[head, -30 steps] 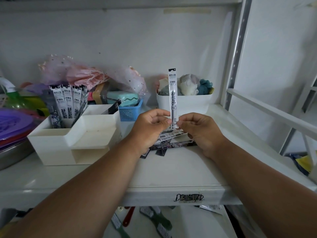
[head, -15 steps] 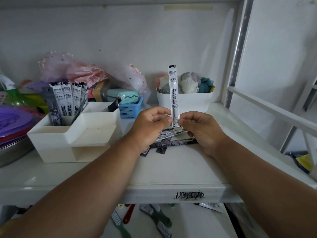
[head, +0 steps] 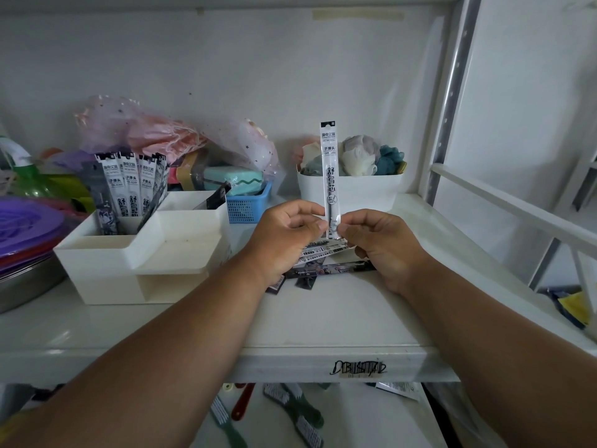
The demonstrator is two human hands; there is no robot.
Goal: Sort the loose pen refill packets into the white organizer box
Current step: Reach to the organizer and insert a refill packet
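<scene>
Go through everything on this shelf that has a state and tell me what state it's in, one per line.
Refill packet: upright, pinched at its bottom end.
Left hand: pinches the packet.
Right hand: pinches the packet.
White organizer box: back left compartment holds standing packets.
Loose packets: lying flat under the hands.
Blue basket: filled.

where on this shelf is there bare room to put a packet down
Bare shelf top runs along the front edge, in front of the white organizer box and the loose refill packets. More lies right of the right hand, toward the metal upright. The back row is crowded: blue basket, white tub.
</scene>
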